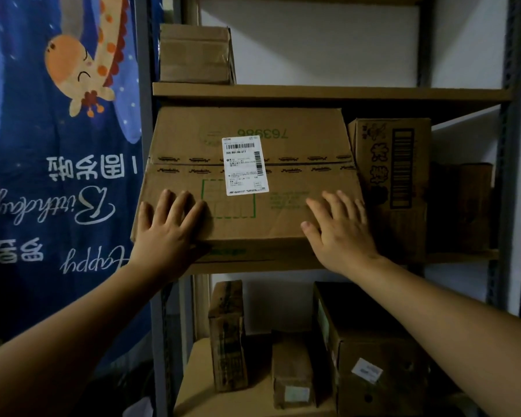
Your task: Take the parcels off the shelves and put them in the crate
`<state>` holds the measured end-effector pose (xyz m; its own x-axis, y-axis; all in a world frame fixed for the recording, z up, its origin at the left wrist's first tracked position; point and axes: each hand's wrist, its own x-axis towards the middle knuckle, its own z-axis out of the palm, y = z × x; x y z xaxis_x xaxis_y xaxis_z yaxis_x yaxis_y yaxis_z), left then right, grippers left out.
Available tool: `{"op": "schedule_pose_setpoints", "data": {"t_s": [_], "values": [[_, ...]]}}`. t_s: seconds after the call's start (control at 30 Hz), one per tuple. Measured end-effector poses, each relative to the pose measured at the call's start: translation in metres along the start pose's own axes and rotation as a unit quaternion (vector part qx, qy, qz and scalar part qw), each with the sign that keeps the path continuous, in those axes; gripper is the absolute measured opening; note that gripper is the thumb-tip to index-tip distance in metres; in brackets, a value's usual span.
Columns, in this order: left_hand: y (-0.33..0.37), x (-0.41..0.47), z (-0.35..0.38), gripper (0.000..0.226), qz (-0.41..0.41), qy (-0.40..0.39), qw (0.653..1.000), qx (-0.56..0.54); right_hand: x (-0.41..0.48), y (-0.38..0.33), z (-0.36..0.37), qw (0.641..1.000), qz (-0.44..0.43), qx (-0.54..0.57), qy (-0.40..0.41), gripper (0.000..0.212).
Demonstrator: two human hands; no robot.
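The person stands before the rack with both bare arms stretched forward. The left hand (169, 227) lies flat on the large parcel (298, 136), near its left front corner, with the fingers straight and a little spread. The right hand (342, 233) lies flat near the right front corner, fingers also spread and the thumb held out to the side. Neither hand is curled around anything. I cannot tell where the left thumb is.

The large parcel sits on the middle shelf (253, 266), with its near edge tilted down toward the person. Between the hands and a little beyond them, a white label (245, 165) is stuck across the taped seam.

Just to the right of the right hand, a printed parcel (388, 182) stands upright, touching the large one. Further right, a dark box (469, 206) is in shadow.

Below the hands, the lower shelf holds a tall narrow parcel (227, 335), a small parcel (292, 374) and a big dark parcel (373, 356).

Above the left hand, on the upper shelf (343, 93), is a brown taped parcel (194, 52). To the left of the left hand hangs a blue banner (60, 145) with a giraffe, upside down.
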<state>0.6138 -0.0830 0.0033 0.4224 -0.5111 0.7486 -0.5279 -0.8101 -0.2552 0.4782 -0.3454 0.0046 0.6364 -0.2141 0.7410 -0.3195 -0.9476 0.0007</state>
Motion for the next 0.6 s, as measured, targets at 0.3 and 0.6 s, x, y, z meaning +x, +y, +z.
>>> {"op": "schedule_pose_setpoints", "data": {"t_s": [0.3, 0.6], "values": [[-0.002, 0.016, -0.007, 0.087, -0.026, -0.031, 0.999, -0.013, 0.019, -0.001, -0.008, 0.997, -0.019, -0.046, -0.050, 0.078], [-0.003, 0.057, 0.016, 0.073, -0.032, 0.001, 0.998, -0.052, 0.061, -0.001, 0.010, 0.999, 0.001, -0.006, -0.049, 0.055]]}}
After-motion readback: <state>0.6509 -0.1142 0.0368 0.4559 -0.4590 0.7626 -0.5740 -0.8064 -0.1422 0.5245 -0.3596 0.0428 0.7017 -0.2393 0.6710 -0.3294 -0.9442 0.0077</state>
